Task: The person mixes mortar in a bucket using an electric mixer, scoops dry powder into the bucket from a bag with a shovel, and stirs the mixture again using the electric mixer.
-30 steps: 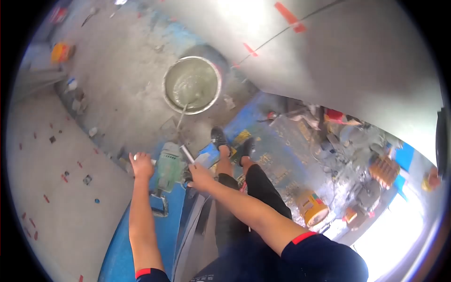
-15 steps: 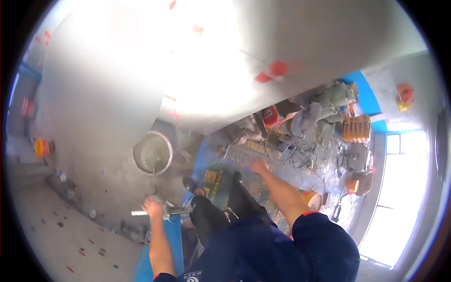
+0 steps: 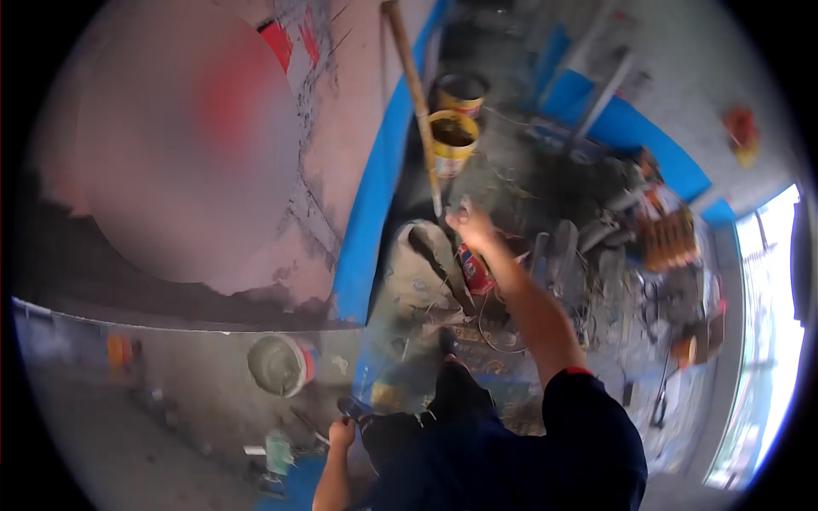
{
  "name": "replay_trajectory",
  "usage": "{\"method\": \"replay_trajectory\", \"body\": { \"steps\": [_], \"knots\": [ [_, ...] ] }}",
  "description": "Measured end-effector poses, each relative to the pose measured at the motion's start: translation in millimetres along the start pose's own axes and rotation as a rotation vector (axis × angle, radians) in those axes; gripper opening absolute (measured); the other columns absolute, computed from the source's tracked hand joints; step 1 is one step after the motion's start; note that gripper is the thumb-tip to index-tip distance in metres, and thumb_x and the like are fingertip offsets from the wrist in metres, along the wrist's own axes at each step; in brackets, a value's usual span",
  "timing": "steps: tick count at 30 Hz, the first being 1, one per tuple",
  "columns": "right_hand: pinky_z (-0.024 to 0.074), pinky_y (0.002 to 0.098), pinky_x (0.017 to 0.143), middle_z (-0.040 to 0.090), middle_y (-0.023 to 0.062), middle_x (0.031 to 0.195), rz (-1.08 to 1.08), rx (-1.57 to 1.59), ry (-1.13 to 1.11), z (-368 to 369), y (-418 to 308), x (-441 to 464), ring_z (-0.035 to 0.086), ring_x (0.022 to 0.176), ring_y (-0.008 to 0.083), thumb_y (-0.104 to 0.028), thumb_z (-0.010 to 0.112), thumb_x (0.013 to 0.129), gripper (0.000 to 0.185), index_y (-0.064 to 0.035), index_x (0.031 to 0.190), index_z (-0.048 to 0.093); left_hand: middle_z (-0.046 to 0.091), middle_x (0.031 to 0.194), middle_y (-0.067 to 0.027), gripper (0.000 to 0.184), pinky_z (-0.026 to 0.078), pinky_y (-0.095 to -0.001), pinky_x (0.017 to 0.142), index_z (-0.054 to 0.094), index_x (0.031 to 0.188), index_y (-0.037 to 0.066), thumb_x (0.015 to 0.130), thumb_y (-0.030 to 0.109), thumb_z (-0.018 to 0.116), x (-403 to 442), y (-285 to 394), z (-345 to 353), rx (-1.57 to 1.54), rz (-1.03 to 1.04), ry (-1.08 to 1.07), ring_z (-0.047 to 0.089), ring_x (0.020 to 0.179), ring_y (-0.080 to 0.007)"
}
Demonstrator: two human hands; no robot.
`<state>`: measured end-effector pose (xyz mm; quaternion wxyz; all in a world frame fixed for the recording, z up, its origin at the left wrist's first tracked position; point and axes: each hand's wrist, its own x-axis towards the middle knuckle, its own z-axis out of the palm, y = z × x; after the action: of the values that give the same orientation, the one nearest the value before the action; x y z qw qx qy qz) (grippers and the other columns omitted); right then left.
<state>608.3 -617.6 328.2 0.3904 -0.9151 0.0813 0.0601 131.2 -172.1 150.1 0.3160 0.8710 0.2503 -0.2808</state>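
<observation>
My left hand [image 3: 342, 433] is low in the view with its fingers closed, beside a thin curved rod; what it holds is hidden. A green power tool [image 3: 278, 451] lies to its left, on or beside a blue sheet [image 3: 311, 484]. My right hand [image 3: 470, 225] is stretched out ahead, beside the lower end of a long wooden pole [image 3: 413, 85]. Its fingers are smeared by motion, and contact with the pole is unclear. Below that hand are an open paper sack [image 3: 417, 277] and a red packet [image 3: 475, 271].
A bucket of grey mix [image 3: 278, 366] stands left of my feet. Two yellow buckets [image 3: 452, 153] [image 3: 462, 92] stand beyond my right hand. A wall [image 3: 187, 170] fills the upper left. Cables, tools and a stack of brown blocks [image 3: 668, 241] lie at right.
The view has swung, bringing the pole, sack and yellow buckets into sight. My right hand left the tool and has reached forward. My left hand now appears to the right of the green tool.
</observation>
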Motion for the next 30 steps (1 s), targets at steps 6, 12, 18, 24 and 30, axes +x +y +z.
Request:
{"method": "replay_trajectory", "body": {
  "steps": [6, 12, 18, 24, 30],
  "knots": [
    [0.0346, 0.0380, 0.111, 0.045, 0.0260, 0.142, -0.426, -0.117, 0.258, -91, -157, 191, 0.043, 0.134, 0.0360, -0.045, 0.072, 0.080, 0.092, 0.0037, 0.146, 0.030, 0.070, 0.096, -0.0215, 0.035, 0.051, -0.0426, 0.083, 0.071, 0.097, 0.001, 0.079, 0.030, 0.066, -108, 53, 102, -0.347, -0.486, 0.045, 0.067, 0.093, -0.0366],
    [0.0477, 0.0401, 0.084, 0.063, 0.0150, 0.109, -0.439, 0.166, 0.039, -57, -193, 315, 0.059, 0.096, 0.0245, -0.038, 0.079, 0.078, 0.067, 0.0021, 0.125, 0.052, 0.070, 0.105, -0.0189, 0.042, 0.050, -0.0382, 0.091, 0.071, 0.107, 0.002, 0.081, 0.034, 0.065, -177, 155, 129, -0.537, -0.552, 0.096, 0.066, 0.103, -0.0315],
    [0.0459, 0.0347, 0.079, 0.065, 0.0099, 0.090, -0.348, 0.156, -0.024, -51, -202, 291, 0.058, 0.082, 0.0190, -0.027, 0.078, 0.078, 0.040, -0.0013, 0.104, 0.063, 0.068, 0.109, -0.0215, 0.041, 0.048, -0.0425, 0.094, 0.070, 0.108, 0.004, 0.082, 0.035, 0.063, -161, 151, 160, -0.516, -0.544, 0.041, 0.063, 0.107, -0.0356],
    [0.0474, 0.0307, 0.078, 0.060, 0.0018, 0.091, -0.304, 0.931, 0.002, -157, -96, 226, 0.058, 0.086, 0.0154, 0.003, 0.069, 0.069, 0.028, -0.0046, 0.095, 0.063, 0.070, 0.102, -0.0190, 0.037, 0.050, -0.0378, 0.089, 0.067, 0.108, 0.000, 0.083, 0.027, 0.065, -136, 173, 127, -0.665, -0.430, 0.274, 0.066, 0.099, -0.0314],
    [0.0442, 0.0337, 0.092, 0.058, 0.0045, 0.090, -0.417, 1.101, 0.080, -372, 39, 90, 0.057, 0.094, 0.0191, 0.006, 0.061, 0.069, 0.027, -0.0060, 0.092, 0.056, 0.069, 0.106, -0.0196, 0.040, 0.049, -0.0401, 0.090, 0.070, 0.107, 0.003, 0.082, 0.034, 0.065, -125, 146, 122, -0.504, -0.309, 0.020, 0.065, 0.103, -0.0327]
  ]
}}
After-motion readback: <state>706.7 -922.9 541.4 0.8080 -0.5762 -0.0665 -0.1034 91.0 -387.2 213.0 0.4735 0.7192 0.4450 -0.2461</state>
